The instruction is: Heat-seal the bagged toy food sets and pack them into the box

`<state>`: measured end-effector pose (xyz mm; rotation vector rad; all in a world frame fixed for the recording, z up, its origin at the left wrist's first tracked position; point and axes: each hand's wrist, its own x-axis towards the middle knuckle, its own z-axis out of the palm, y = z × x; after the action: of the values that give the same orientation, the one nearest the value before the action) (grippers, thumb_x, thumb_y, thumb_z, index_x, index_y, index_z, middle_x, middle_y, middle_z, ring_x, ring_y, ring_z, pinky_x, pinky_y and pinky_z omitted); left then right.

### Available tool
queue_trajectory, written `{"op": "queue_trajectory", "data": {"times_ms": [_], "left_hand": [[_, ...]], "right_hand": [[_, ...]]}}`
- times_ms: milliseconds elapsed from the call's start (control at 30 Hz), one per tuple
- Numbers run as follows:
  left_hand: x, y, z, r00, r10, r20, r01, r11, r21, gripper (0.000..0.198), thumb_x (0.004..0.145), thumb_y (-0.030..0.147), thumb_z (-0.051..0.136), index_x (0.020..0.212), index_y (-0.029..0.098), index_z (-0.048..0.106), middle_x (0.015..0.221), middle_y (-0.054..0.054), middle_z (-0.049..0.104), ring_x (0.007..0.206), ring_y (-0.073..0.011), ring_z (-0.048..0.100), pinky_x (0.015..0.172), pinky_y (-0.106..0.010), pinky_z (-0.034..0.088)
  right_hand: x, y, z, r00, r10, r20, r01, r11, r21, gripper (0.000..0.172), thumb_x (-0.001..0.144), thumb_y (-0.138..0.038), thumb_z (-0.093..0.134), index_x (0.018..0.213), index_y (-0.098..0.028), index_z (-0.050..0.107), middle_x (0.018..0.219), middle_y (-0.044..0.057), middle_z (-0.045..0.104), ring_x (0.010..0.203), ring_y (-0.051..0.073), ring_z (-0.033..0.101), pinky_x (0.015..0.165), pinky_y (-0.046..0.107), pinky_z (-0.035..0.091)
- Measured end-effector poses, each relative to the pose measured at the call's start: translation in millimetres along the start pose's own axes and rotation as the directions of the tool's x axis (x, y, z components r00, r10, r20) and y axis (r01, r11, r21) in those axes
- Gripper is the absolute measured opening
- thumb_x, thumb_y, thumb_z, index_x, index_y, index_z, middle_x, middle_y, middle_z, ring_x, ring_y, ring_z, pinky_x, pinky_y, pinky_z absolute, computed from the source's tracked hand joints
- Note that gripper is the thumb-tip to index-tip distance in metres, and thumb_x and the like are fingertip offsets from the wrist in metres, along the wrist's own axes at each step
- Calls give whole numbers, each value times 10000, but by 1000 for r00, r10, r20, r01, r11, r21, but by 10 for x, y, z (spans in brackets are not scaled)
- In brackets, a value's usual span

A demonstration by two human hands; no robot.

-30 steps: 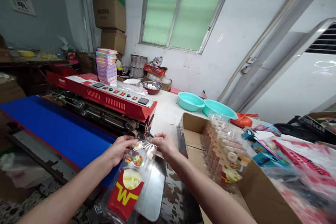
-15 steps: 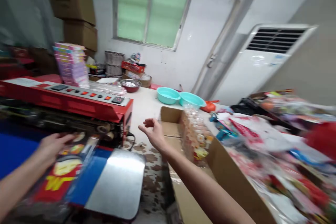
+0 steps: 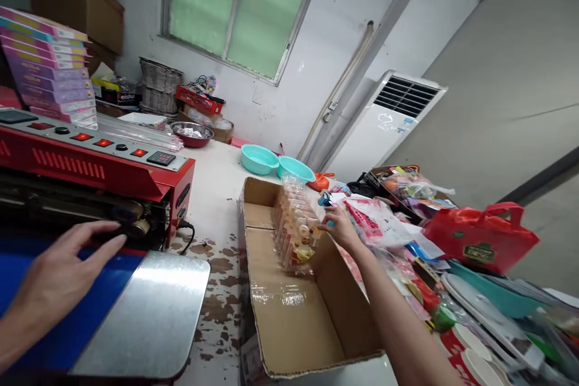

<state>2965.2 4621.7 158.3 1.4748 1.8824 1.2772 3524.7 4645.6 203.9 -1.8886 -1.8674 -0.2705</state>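
Note:
My left hand (image 3: 58,274) hovers flat, fingers stretched out, over the blue conveyor belt (image 3: 67,325) in front of the red sealing machine (image 3: 90,163); it holds nothing. My right hand (image 3: 339,226) reaches over the far right wall of an open cardboard box (image 3: 289,313). It touches the row of clear toy packets (image 3: 296,229) standing in the box, beside a heap of bagged goods (image 3: 380,223). Its fingers are partly hidden, so I cannot see whether they grip a packet. The red fries packet from before is out of sight.
A steel plate (image 3: 149,313) lies at the belt's end. Two teal basins (image 3: 271,163) sit at the back of the stained white table (image 3: 217,193). A stack of pink boxes (image 3: 49,66) stands on the machine. A red bag (image 3: 479,235), bowls and packets crowd the right side.
Both hands let go of the red fries packet, which has left the view. My right hand swung right to the packets in the box. The view turned right.

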Motion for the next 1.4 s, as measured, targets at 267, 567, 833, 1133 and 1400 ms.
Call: {"op": "queue_trajectory", "data": {"times_ms": [267, 567, 833, 1133, 1400], "left_hand": [[-321, 463, 477, 940, 262, 217, -196, 939, -282, 319, 723, 443, 640, 984, 262, 616, 1027, 9, 644, 928, -193, 578, 797, -244, 420], [-428, 1441, 493, 803, 267, 533, 329, 547, -770, 428, 626, 348, 746, 973, 144, 602, 883, -107, 668, 748, -204, 623, 634, -286, 492], [-141, 730, 532, 835, -123, 537, 516, 514, -686, 217, 563, 146, 730, 753, 82, 649, 724, -121, 675, 521, -142, 584, 454, -210, 412], [38, 169, 481, 814, -299, 498, 574, 542, -613, 301, 627, 225, 738, 862, 100, 597, 729, -113, 675, 515, -172, 606, 451, -259, 484], [296, -145, 222, 844, -299, 446, 534, 556, -637, 338, 542, 156, 782, 831, 75, 626, 754, -121, 684, 596, -207, 648, 518, -277, 535]], "right_hand": [[-139, -1210, -857, 988, 1, -152, 105, 719, 686, 222, 670, -385, 743, 688, -175, 674, 842, 85, 706, 873, 231, 652, 817, 380, 499], [-357, -2540, -591, 992, -79, 94, -53, 422, 905, 212, 569, -346, 814, 663, -184, 714, 780, 84, 717, 741, 217, 663, 682, 341, 548], [-345, -2928, 327, 888, -47, 457, -435, 239, 868, 317, 449, -332, 854, 599, -133, 659, 575, 27, 641, 517, 104, 537, 524, 237, 428], [-167, -3281, 912, 780, -3, 626, -611, 211, 763, 409, 448, -186, 805, 735, -163, 516, 611, 22, 651, 547, 140, 584, 472, 229, 412], [56, -3658, 1419, 791, -24, 612, -606, 114, 787, 422, 450, -157, 765, 716, -190, 440, 514, -43, 544, 469, 139, 548, 442, 249, 429]]}}
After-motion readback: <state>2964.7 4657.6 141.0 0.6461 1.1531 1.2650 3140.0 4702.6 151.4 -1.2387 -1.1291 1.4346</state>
